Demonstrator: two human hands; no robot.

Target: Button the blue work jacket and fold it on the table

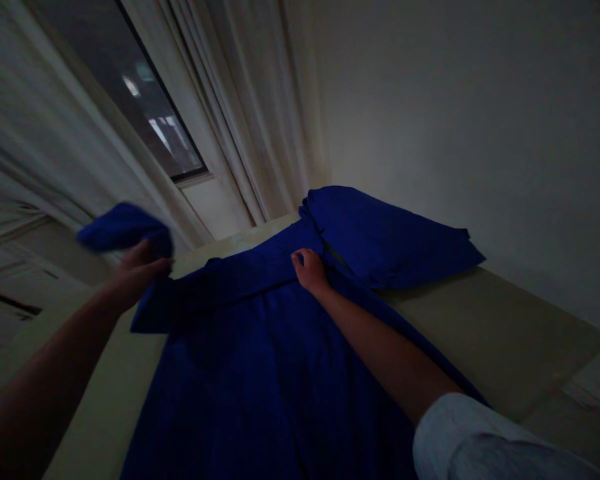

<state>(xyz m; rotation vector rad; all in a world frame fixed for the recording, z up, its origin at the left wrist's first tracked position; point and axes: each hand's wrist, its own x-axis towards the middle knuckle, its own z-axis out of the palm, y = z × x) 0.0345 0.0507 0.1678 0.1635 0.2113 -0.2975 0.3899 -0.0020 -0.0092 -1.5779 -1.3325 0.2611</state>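
A deep blue long garment (280,360) lies spread over a pale bed-like surface, its lower part running down towards me. One wide sleeve (385,240) stretches out to the right. My left hand (143,267) is raised at the garment's upper left, closed on a loose part of the cloth, probably the other sleeve (123,227), which is lifted and blurred. Near the garment's upper middle, my right hand (310,269) rests with its fingers curled in and the thumb against them, closed on the fabric.
The pale surface (460,320) ends at a plain wall (455,120) at the back right. Long light curtains (245,107) hang beside a dark window (155,100) at the back left. Pale furniture (55,253) stands at the far left. The room is dim.
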